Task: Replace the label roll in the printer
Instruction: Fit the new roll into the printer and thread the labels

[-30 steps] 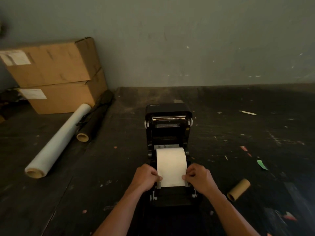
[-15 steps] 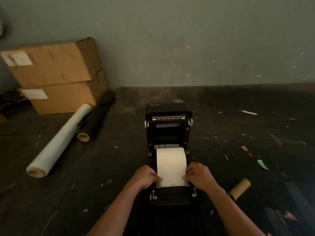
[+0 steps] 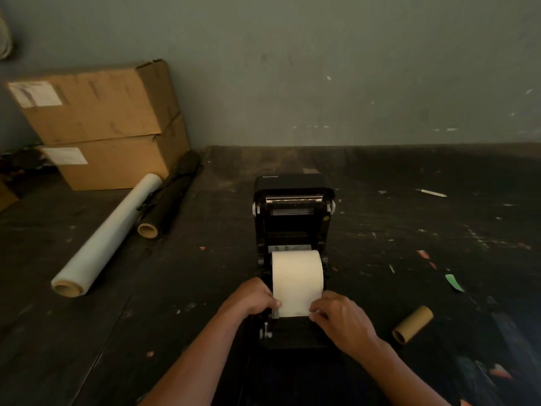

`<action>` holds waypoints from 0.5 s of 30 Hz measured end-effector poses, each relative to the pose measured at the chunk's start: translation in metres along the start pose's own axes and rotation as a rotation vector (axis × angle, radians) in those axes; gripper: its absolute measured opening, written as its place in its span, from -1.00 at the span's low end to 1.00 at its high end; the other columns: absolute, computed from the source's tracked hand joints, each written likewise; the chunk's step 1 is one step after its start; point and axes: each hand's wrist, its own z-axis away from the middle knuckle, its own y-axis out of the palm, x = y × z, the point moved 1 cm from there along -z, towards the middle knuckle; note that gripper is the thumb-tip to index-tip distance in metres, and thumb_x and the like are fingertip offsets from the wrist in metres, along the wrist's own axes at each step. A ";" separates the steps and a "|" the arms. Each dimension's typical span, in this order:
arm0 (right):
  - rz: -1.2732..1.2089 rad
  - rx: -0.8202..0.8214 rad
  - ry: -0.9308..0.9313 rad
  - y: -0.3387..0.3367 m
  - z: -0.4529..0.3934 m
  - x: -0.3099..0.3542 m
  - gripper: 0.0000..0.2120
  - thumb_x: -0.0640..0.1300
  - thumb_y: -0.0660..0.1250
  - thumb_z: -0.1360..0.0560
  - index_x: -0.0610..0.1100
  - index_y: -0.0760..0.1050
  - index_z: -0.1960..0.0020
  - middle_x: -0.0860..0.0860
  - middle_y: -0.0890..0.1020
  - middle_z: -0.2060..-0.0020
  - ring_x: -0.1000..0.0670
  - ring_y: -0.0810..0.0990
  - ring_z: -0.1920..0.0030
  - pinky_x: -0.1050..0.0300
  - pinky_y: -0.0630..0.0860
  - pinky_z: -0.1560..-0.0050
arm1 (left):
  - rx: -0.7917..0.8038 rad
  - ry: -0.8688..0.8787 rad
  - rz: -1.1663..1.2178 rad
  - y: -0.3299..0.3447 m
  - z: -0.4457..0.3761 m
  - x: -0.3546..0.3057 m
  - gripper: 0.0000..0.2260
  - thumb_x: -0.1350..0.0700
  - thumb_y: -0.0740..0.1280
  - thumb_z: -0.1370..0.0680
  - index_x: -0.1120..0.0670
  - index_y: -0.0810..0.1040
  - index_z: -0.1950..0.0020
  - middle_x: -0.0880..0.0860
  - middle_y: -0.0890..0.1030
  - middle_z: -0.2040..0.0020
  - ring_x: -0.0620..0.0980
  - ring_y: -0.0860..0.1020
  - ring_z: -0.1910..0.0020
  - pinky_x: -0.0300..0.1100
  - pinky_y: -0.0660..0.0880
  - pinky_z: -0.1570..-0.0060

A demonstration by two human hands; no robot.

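A black label printer [image 3: 292, 212] stands on the dark table with its lid raised toward the wall. A white label roll [image 3: 297, 273] sits in its open bay, and a strip of the roll runs toward me. My left hand [image 3: 251, 300] pinches the strip's left edge. My right hand [image 3: 339, 317] pinches its right edge near the front of the printer. An empty brown cardboard core [image 3: 412, 325] lies on the table to the right of the printer.
Two stacked cardboard boxes [image 3: 99, 124] stand at the back left against the wall. A clear film roll [image 3: 105, 238] and a black roll [image 3: 169, 197] lie in front of them. Paper scraps and a green scrap [image 3: 453, 282] dot the right side of the table.
Both hands have drawn slightly toward me along the strip's edges; the right hand sits lower than before. The roll and the printer have not moved.
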 end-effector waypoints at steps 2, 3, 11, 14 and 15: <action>0.036 0.017 -0.026 0.000 -0.001 0.000 -0.82 0.00 0.27 -0.55 0.05 0.56 -0.11 0.12 0.53 -0.06 0.14 0.56 0.05 0.23 0.53 0.00 | 0.024 -0.002 -0.002 -0.001 0.000 -0.001 -0.89 0.06 0.44 -0.48 0.04 0.63 0.23 -0.01 0.63 0.15 -0.07 0.58 0.12 -0.19 0.46 0.12; 0.052 0.020 -0.040 0.000 -0.002 0.000 -0.82 0.00 0.26 -0.55 0.04 0.56 -0.11 0.11 0.53 -0.07 0.13 0.56 0.04 0.21 0.54 -0.01 | 0.038 -0.005 -0.006 -0.001 -0.001 -0.001 -0.89 0.06 0.44 -0.48 0.02 0.62 0.24 -0.03 0.62 0.18 -0.10 0.56 0.15 -0.21 0.44 0.17; 0.152 0.128 -0.141 -0.011 -0.011 0.007 -0.75 0.02 0.18 -0.59 -0.01 0.52 -0.19 0.05 0.53 -0.14 0.07 0.56 -0.05 0.12 0.53 -0.10 | 0.159 -0.040 -0.039 -0.005 0.001 -0.010 -0.80 0.03 0.49 -0.42 0.04 0.65 -0.01 -0.02 0.63 0.02 -0.09 0.55 0.09 -0.21 0.47 0.15; 0.199 0.170 -0.168 -0.014 -0.016 0.012 -0.74 0.00 0.17 -0.60 -0.04 0.53 -0.18 0.02 0.54 -0.14 0.04 0.56 -0.07 0.08 0.52 -0.14 | 0.170 -0.048 -0.094 -0.007 -0.001 -0.011 -0.82 0.04 0.50 -0.40 0.06 0.67 0.04 -0.05 0.60 0.19 -0.13 0.52 0.22 -0.25 0.41 0.33; 0.217 0.185 -0.178 -0.015 -0.017 0.013 -0.74 0.00 0.17 -0.60 -0.06 0.53 -0.18 0.01 0.54 -0.14 0.03 0.56 -0.08 0.07 0.51 -0.14 | 0.169 -0.052 -0.123 -0.008 -0.001 -0.011 -0.88 0.04 0.50 -0.40 0.03 0.66 0.11 -0.07 0.56 0.27 -0.14 0.49 0.30 -0.26 0.37 0.41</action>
